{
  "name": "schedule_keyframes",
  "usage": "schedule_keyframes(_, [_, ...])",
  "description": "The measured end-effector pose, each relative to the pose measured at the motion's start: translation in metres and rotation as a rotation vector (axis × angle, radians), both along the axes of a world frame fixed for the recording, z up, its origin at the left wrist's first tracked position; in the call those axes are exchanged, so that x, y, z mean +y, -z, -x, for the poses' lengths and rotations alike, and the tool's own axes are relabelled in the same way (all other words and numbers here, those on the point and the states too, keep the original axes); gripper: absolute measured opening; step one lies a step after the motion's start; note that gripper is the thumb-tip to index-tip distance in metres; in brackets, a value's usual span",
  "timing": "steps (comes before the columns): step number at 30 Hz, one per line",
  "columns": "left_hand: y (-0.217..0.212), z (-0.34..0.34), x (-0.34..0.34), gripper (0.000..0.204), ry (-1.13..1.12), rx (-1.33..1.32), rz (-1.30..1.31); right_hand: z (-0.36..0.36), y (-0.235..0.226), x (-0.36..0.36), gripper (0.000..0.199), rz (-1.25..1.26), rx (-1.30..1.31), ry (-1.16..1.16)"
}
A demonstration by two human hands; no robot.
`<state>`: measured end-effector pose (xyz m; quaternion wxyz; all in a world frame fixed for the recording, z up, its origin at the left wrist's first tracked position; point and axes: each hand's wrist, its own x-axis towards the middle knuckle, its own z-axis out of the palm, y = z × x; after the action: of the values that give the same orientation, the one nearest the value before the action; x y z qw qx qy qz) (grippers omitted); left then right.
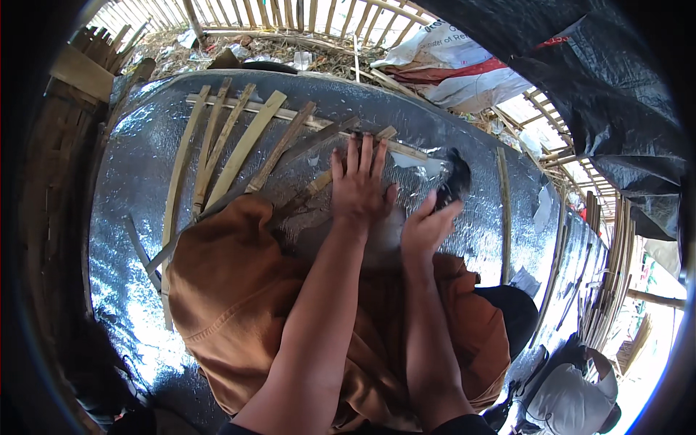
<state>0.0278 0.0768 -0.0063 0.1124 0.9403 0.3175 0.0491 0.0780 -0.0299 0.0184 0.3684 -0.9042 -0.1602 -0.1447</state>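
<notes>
My left hand [359, 181] lies flat with its fingers stretched out, the tips over a bamboo strip [319, 183] where it meets a long crosswise strip [409, 151]. To the right, my right hand [429, 226] is closed around a black tool [455, 180], its head raised beyond the fingers. Motion smears the tool, so its exact kind is unclear. Several pale bamboo strips [246, 148] fan out on the left, their far ends at the crosswise strip. Beneath everything is a shiny silver sheet [478, 217].
Brown trousers [225, 268] cover my folded legs close to the strips. A single bamboo strip [505, 217] lies on the sheet at right. A black plastic sheet [609, 109] hangs at upper right, near a white sack [464, 61]. Slatted bamboo fencing [319, 16] stands at the back.
</notes>
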Motion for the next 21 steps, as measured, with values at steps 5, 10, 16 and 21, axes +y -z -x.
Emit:
schedule_keyframes(5, [0.001, -0.009, 0.003, 0.088, -0.014, -0.055, -0.015, 0.000, 0.009, -0.006, 0.034, -0.051, -0.057, 0.034])
schedule_keyframes(10, [0.005, -0.004, 0.002, 0.088, -0.009, -0.035, -0.019, -0.006, 0.011, -0.005, 0.032, 0.186, 0.084, -0.062])
schedule_keyframes(16, [0.001, -0.005, -0.002, 0.088, 0.006, -0.047, -0.015, -0.016, -0.008, -0.020, 0.029, -0.096, -0.057, -0.030])
schedule_keyframes(21, [0.005, -0.001, -0.001, 0.086, 0.007, -0.040, -0.061, -0.052, -0.056, -0.036, 0.026, -0.096, 0.079, -0.141])
